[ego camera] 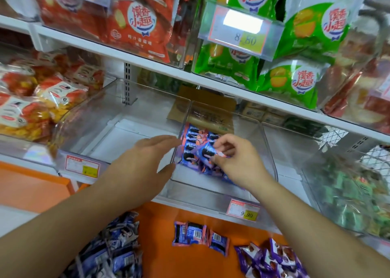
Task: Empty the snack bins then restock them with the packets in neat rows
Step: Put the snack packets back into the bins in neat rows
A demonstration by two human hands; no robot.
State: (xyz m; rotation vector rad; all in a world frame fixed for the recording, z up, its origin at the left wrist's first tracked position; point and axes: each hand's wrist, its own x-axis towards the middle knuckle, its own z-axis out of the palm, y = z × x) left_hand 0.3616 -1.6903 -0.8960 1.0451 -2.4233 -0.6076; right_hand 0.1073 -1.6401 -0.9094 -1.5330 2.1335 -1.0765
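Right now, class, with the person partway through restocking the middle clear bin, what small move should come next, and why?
Probably the right hand should lay the purple packet it pinches flat beside the packets already lined along the middle bin's left wall. The left hand hovers open beside that wall, and most of the floor looks bare.

Shop shelving, snack aisle.
White upper shelf point(147, 60) with slotted metal upright point(127, 83) behind; orange ledge point(185, 225) along the bottom edge; brown cardboard point(202, 100) at the back; yellow-and-red price tags point(244, 210) on the front rails; bright, even lighting.
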